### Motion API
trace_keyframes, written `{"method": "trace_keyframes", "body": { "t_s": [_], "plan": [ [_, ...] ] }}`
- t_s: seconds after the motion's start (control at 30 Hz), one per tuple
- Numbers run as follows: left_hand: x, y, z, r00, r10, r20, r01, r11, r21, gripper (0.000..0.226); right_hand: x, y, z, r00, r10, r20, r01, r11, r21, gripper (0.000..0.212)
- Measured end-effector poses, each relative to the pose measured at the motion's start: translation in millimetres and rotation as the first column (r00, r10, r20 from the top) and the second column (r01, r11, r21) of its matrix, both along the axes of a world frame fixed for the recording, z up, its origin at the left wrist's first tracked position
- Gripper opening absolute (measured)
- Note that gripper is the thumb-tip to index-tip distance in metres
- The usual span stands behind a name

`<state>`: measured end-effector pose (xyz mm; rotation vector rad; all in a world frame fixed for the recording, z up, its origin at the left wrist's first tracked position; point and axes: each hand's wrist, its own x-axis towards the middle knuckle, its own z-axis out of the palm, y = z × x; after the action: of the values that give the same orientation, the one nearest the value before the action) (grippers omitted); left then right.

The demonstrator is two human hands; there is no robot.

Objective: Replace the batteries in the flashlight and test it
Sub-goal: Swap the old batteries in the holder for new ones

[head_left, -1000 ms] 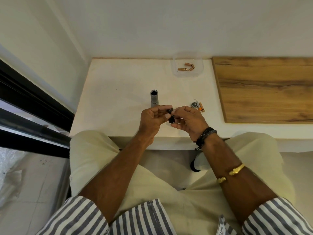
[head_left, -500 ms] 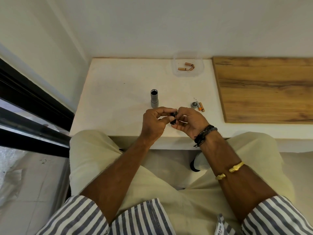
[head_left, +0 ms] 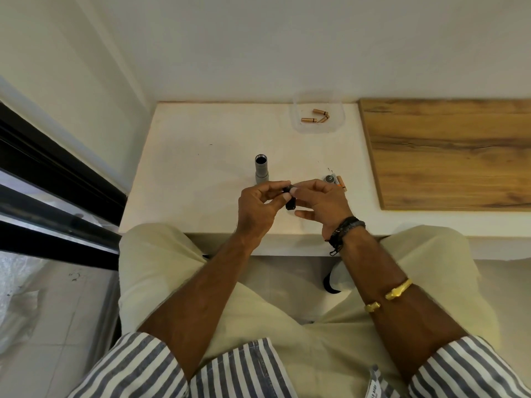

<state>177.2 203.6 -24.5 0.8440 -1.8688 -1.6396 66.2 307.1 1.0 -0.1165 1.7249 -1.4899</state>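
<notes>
A small black part (head_left: 290, 201) is held above the near edge of the white table (head_left: 201, 156), between the two hands. By the left hand (head_left: 258, 208) it is pinched at its upper end, with the fingers (head_left: 275, 186) curled over the top and the thumb pressed against its side. By the right hand (head_left: 324, 202) it is held from the other side: the forefinger tip is laid on the upper end and the remaining fingers are bent loosely behind it, while the thumb is stretched out just below the lower end; whether the thumb touches the part cannot be told. The part is too small and dark for its details to be made out. The grey flashlight body (head_left: 261, 169) is stood upright on the table just beyond the left hand, with its open, dark end turned upward. Just beyond the right hand, a round dark end cap (head_left: 330, 178) and a single copper-coloured battery (head_left: 342, 183) are laid side by side on the table. Further back, against the wall, a clear plastic container (head_left: 339, 122) is placed, and several copper-coloured batteries (head_left: 316, 116) are seen lying inside it. A wooden board (head_left: 448, 153) is set on the right part of the table, well apart from the hands. A black braided wristband (head_left: 346, 228) is worn on the right wrist and a gold bangle (head_left: 396, 293) further up the same forearm. Striped sleeves are rolled up on both arms.
</notes>
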Motion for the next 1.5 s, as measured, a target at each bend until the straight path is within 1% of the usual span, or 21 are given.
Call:
{"method": "trace_keyframes", "body": {
  "t_s": [0.1,0.2,0.27,0.33,0.4,0.5,0.57,0.63,0.7,0.77,0.87,0.93,1.0,1.1,1.23,1.33,1.5],
  "plan": [
    [1.5,-1.2,-1.0,0.999,0.002,-0.037,0.003,0.992,0.126,0.03,3.0,-0.5,-4.2,0.986,-0.009,-0.168,0.013,1.0,0.019,0.012],
    [2.9,0.6,-1.0,0.997,0.024,-0.077,-0.005,0.972,0.236,0.029,7.5,-3.1,-7.5,0.939,-0.007,-0.345,0.018,0.999,0.028,0.012],
    [0.4,2.1,-2.1,0.994,0.056,-0.093,-0.024,0.948,0.317,0.027,5.6,-2.3,-6.8,0.918,-0.036,-0.396,0.038,0.999,-0.003,0.009],
    [0.6,1.0,-2.0,0.99,0.109,-0.095,-0.061,0.911,0.409,0.025,3.6,-1.2,-5.4,0.915,-0.066,-0.398,0.047,0.997,-0.057,0.009],
    [0.7,-2.9,-1.7,0.986,0.139,-0.094,-0.076,0.868,0.491,0.025,0.1,0.1,-4.3,0.93,-0.122,-0.348,0.087,0.99,-0.115,0.013],
    [1.5,-7.2,-2.9,0.986,0.131,-0.103,-0.046,0.806,0.59,0.025,-10.5,4.0,-4.9,0.942,-0.22,-0.252,0.182,0.969,-0.167,0.016],
    [1.7,-8.7,-3.8,0.988,0.115,-0.107,-0.019,0.764,0.645,0.025,-23.1,8.5,-6.9,0.936,-0.285,-0.205,0.249,0.951,-0.183,0.013],
    [1.9,-10.1,-4.4,0.988,0.105,-0.112,0.002,0.725,0.689,0.026,-39.1,14.3,-10.2,0.92,-0.341,-0.194,0.312,0.936,-0.162,0.012],
    [2.0,-10.8,-4.9,0.988,0.092,-0.121,0.024,0.693,0.721,0.026,-56.6,21.2,-15.3,0.902,-0.363,-0.235,0.354,0.932,-0.082,0.016],
    [1.9,-10.7,-5.4,0.99,0.077,-0.122,0.04,0.669,0.742,0.026,-71.7,27.9,-22.5,0.884,-0.319,-0.342,0.354,0.934,0.043,0.027],
    [1.2,-10.1,-5.9,0.991,0.053,-0.12,0.057,0.653,0.755,0.028,-82.7,33.6,-30.8,0.823,-0.155,-0.546,0.317,0.923,0.216,0.034],
    [0.9,-9.6,-6.3,0.992,0.039,-0.118,0.063,0.657,0.751,0.029,-83.9,33.4,-33.5,0.761,-0.045,-0.647,0.304,0.906,0.294,0.034],
    [1.2,-9.4,-6.9,0.993,0.028,-0.114,0.066,0.667,0.742,0.03,-84.3,31.3,-35.2,0.715,0.011,-0.699,0.311,0.891,0.332,0.033],
    [1.1,-8.8,-7.9,0.994,0.014,-0.11,0.072,0.672,0.737,0.031,-86.1,28.5,-38.2,0.684,0.061,-0.727,0.317,0.873,0.371,0.028],
    [1.3,-7.3,-7.3,0.994,0.02,-0.104,0.065,0.66,0.748,0.032,-86.5,27.7,-40.8,0.673,0.076,-0.735,0.35,0.843,0.408,0.018],
    [1.1,-7.0,-6.8,0.994,0.021,-0.11,0.07,0.652,0.755,0.031,-84.6,28.0,-41.5,0.666,0.095,-0.74,0.342,0.843,0.416,0.012],
    [0.2,-6.2,-5.4,0.993,0.032,-0.11,0.065,0.636,0.769,0.029,-82.2,29.3,-41.6,0.666,0.091,-0.74,0.34,0.847,0.41,0.011]
  ]
}}
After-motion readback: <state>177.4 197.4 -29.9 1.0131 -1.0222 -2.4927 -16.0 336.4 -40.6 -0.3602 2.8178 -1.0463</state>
